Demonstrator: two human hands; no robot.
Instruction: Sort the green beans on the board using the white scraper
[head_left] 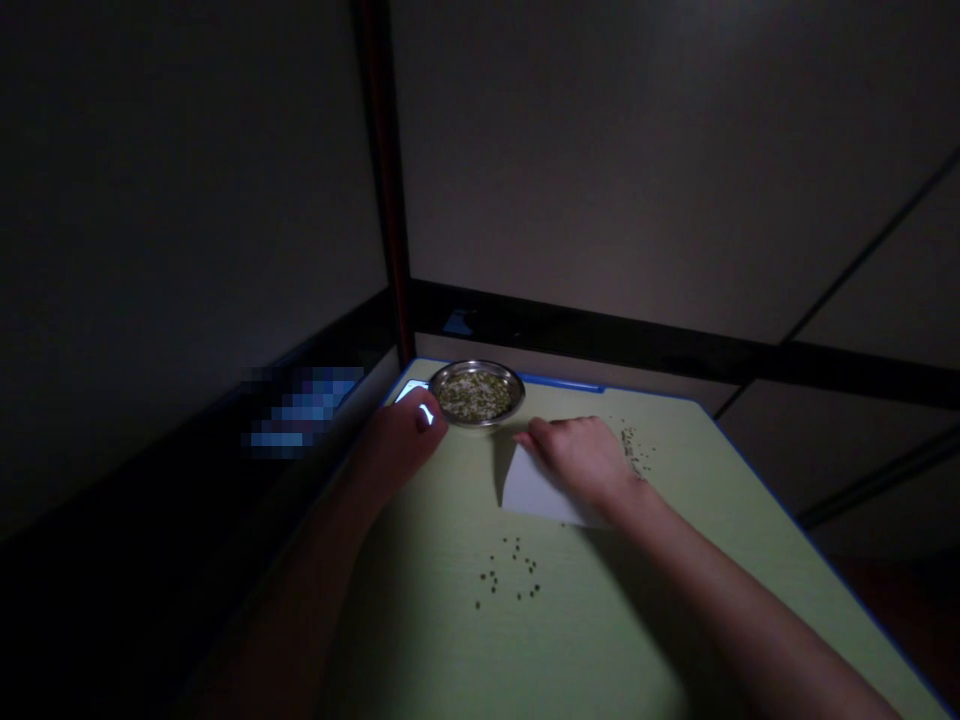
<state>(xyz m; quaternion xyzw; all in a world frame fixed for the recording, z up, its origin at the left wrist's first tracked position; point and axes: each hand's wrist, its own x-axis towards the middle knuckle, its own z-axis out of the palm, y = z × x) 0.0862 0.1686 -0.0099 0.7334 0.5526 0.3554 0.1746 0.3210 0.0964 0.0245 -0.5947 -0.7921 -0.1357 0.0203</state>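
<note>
One round steel dish (479,393) of green-and-pale beans sits at the far corner of the pale green table (600,620). Left hand (406,437) curled shut beside its rim. Right hand (581,455) flat, open, pressing one white card (534,492). Two loose scatters of small dark-green beans (510,575) (near scatter: roughly a dozen).

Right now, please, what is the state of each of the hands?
Left hand: curled beside the metal bowl, grip unclear.
Right hand: flat on the white paper.
</note>
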